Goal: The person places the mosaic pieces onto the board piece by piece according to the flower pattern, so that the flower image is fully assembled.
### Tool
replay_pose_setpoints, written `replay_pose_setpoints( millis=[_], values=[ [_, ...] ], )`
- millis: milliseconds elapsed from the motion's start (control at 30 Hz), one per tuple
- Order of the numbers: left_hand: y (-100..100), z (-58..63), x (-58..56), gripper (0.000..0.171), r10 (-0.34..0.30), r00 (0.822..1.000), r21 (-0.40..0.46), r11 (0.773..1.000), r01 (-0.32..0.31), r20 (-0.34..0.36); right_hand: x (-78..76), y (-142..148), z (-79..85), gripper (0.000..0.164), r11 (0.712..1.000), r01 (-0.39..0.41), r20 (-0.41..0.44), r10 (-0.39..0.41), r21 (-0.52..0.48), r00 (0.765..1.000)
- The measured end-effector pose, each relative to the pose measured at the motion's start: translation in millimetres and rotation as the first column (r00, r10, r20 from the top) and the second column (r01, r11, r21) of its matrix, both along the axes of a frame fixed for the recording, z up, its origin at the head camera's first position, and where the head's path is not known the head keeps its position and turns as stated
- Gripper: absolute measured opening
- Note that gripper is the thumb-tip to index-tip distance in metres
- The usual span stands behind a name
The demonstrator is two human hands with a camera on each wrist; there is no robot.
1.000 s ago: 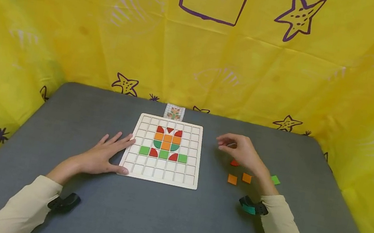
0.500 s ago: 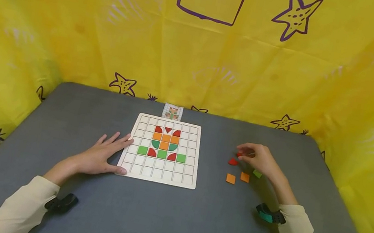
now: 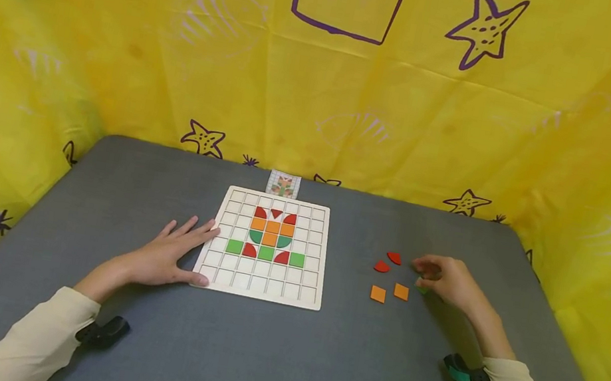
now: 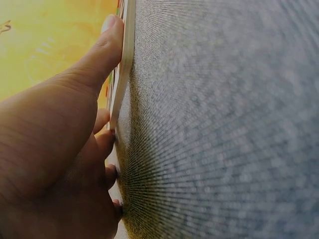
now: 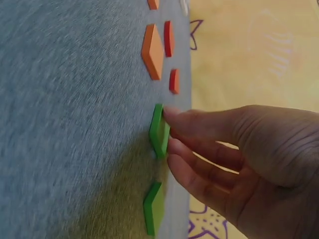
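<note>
My left hand [image 3: 167, 258] lies with fingers spread, fingertips and thumb resting on the left edge of a white grid board [image 3: 266, 282]. In the left wrist view the thumb [image 4: 102, 55] overlaps the board's edge [image 4: 128, 45]. Red, orange and green pieces form a flower-like pattern on the board. To the right, my right hand [image 3: 450, 283] pinches a green square tile [image 5: 158, 130] lying at the table surface, thumb at one end and fingers at the other. A second green tile [image 5: 154, 209] lies beside it, hidden under the hand in the head view.
Left of the right hand lie two red quarter-round pieces [image 3: 394, 258] and two orange square tiles [image 3: 378, 294]. A small pattern card [image 3: 284, 184] sits behind the board. The dark grey table [image 3: 277, 361] backs onto a yellow curtain [image 3: 323, 85].
My right hand has carried a red piece rightward, set it down near the other red one, then moved on to the green tile. The left hand stays on the board.
</note>
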State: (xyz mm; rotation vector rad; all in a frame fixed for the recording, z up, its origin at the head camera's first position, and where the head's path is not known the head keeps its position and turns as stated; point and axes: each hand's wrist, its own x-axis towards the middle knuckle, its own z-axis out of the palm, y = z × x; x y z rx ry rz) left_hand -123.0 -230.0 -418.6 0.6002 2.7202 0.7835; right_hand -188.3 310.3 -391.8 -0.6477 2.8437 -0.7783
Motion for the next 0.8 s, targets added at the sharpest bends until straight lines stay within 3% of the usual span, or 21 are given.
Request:
replay_pose_setpoints(
  millis=[367,800],
  values=[
    [-1.0,2.4,0.4,0.101,0.003,1.000,-0.006,1.000,-0.003,-0.006,3.5,7.1,-2.7,0.035,1.000,-0.022,0.020,0.023,-0.010,1.000],
    [0.8,1.9,1.2,0.100,0.004,1.000,-0.005,1.000,-0.004,-0.005,7.9,6.9,-2.8,0.029,0.997,0.071,-0.037,-0.072,-0.035,0.997]
  ],
)
